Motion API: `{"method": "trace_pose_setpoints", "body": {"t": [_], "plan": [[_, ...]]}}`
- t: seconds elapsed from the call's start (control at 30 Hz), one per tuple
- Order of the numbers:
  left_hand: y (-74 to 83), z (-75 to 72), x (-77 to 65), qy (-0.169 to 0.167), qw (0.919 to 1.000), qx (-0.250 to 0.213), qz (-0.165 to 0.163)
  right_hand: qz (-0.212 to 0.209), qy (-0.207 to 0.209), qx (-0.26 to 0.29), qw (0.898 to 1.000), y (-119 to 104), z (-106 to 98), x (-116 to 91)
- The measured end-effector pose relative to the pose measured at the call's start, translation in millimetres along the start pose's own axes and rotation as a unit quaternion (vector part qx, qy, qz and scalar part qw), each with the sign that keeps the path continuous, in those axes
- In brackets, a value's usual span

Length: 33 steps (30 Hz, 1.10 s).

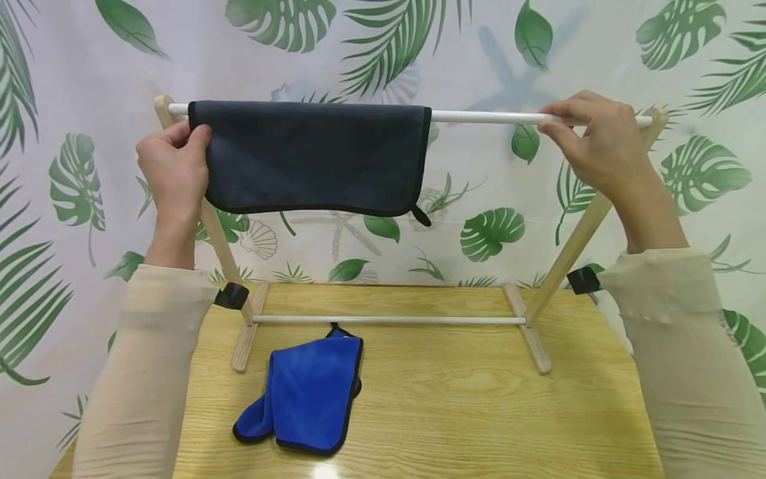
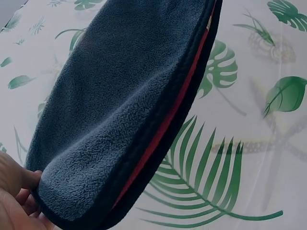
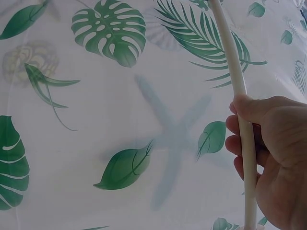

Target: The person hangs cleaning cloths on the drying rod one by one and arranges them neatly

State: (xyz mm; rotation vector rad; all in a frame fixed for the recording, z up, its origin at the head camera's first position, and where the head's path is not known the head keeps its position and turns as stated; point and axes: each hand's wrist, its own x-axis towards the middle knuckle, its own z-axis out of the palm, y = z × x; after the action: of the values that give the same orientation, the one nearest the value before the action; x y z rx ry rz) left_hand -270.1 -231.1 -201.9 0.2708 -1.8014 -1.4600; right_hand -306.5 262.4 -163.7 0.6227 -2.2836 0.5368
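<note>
A dark grey towel (image 1: 311, 156) with black edging hangs folded over the white top rod (image 1: 479, 117) of a wooden rack, toward its left end. My left hand (image 1: 176, 163) pinches the towel's left edge between thumb and fingers, just below the rod. In the left wrist view the grey towel (image 2: 110, 105) shows a strip of red between its layers. My right hand (image 1: 598, 136) holds the rod near its right end. From the right wrist view, the thumb and fingers of this hand (image 3: 283, 153) curl round the bare rod (image 3: 235, 67).
A blue towel (image 1: 317, 392) with black trim lies folded on the wooden table (image 1: 455, 399), in front of the rack's lower rod (image 1: 389, 320). The rack's wooden feet (image 1: 526, 329) stand on the table. Behind hangs a leaf-print curtain (image 1: 383, 239).
</note>
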Motion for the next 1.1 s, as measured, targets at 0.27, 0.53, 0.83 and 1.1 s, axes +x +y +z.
{"method": "trace_pose_setpoints", "body": {"t": [0.27, 0.53, 0.83, 1.1], "plan": [[-0.1, -10.7, 3.7, 0.042, 0.9991, 0.009, 0.005, 0.002, -0.001, -0.003, 1.000, -1.1, -0.1, -0.3], [-4.4, -21.2, 9.7, 0.069, 0.9976, 0.003, 0.003, 0.014, -0.009, -0.006, 1.000, -2.0, -0.6, -1.1], [-6.6, -25.6, 10.2, 0.071, 0.9975, 0.000, -0.007, -0.001, -0.003, -0.005, 1.000, -0.7, 0.2, -0.9], [-17.4, -28.6, 13.3, 0.063, 0.9977, 0.023, 0.014, 0.003, -0.004, -0.003, 1.000, 0.2, 0.4, -0.6]]}}
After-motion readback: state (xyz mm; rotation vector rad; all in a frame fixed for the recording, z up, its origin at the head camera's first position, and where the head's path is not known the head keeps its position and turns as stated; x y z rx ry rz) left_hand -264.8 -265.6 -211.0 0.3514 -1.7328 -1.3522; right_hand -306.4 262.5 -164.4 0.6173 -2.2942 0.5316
